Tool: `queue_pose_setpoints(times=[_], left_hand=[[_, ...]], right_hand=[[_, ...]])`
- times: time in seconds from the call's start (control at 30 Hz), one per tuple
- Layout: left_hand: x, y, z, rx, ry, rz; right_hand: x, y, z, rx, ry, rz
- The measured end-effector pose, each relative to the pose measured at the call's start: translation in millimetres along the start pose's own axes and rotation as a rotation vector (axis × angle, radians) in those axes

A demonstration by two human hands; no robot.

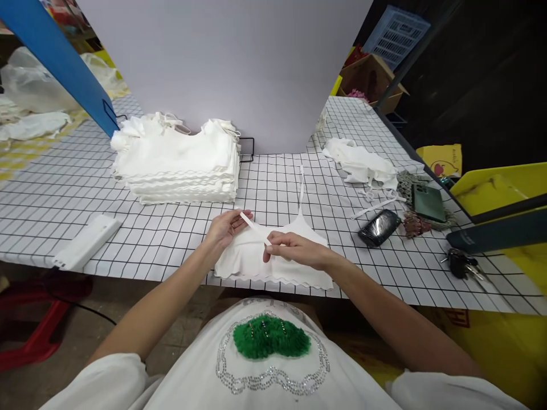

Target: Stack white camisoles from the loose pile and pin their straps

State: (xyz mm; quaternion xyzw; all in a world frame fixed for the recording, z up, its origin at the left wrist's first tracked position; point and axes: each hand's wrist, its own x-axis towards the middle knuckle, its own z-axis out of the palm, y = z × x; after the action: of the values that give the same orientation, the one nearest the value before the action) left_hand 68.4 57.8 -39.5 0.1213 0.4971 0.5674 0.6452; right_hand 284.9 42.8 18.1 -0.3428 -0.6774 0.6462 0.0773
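Observation:
A white camisole-style bra top (282, 272) with a scalloped hem lies flat at the table's front edge. One of its thin straps (301, 191) stretches away from me across the cloth. The other strap (254, 226) is raised between my hands. My left hand (226, 228) holds its upper end, fingers curled over the garment's left side. Above the middle of the top, my right hand (288, 249) pinches the strap's lower part between thumb and fingers. The fabric under both hands is partly hidden.
Folded white tops form a tall stack (179, 159) behind my left hand. A white power strip (88, 242) lies at left. Rightward are crumpled white garments (361, 162), a black wrapped packet (379, 228), a phone (428, 202) and keys (464, 265). A grey panel (231, 68) stands behind.

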Motion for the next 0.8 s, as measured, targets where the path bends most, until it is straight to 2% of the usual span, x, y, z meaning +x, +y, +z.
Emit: queue_pose_setpoints(times=[0.1, 0.17, 0.27, 0.33, 0.4, 0.47, 0.5, 0.57, 0.67, 0.73, 0.8], left_hand=[[5, 4, 0.4, 0.058, -0.048, 0.027], [8, 11, -2.5, 0.229, -0.100, 0.041], [4, 25, -12.7, 0.517, -0.092, 0.123], [-6, 32, -19.9, 0.596, -0.115, 0.234], [-22, 32, -23.7, 0.605, -0.260, 0.253], [-38, 26, -23.0, 0.554, -0.414, 0.167], [-45, 20, -21.2, 0.507, -0.440, 0.127], [-55, 7, -16.4, 0.409, -0.382, 0.127], [-57, -10, -10.5, 0.337, -0.250, 0.238], [-55, -14, -9.5, 0.350, -0.219, 0.293], [-53, -11, -10.2, 0.410, -0.229, 0.320]], right_hand=[[6, 1, -4, 0.169, -0.063, 0.015], [14, 3, -4, 0.365, -0.066, 0.008], [27, 5, -2, 0.548, 0.044, -0.047], [35, 6, 0, 0.563, 0.128, -0.079], [42, 6, 2, 0.544, 0.219, -0.110], [48, 6, 4, 0.524, 0.311, -0.147], [50, 6, 6, 0.519, 0.351, -0.163], [55, 7, 8, 0.519, 0.411, -0.182], [58, 11, 11, 0.522, 0.460, -0.194], [56, 15, 10, 0.474, 0.465, -0.184], [53, 19, 6, 0.341, 0.544, -0.200]])
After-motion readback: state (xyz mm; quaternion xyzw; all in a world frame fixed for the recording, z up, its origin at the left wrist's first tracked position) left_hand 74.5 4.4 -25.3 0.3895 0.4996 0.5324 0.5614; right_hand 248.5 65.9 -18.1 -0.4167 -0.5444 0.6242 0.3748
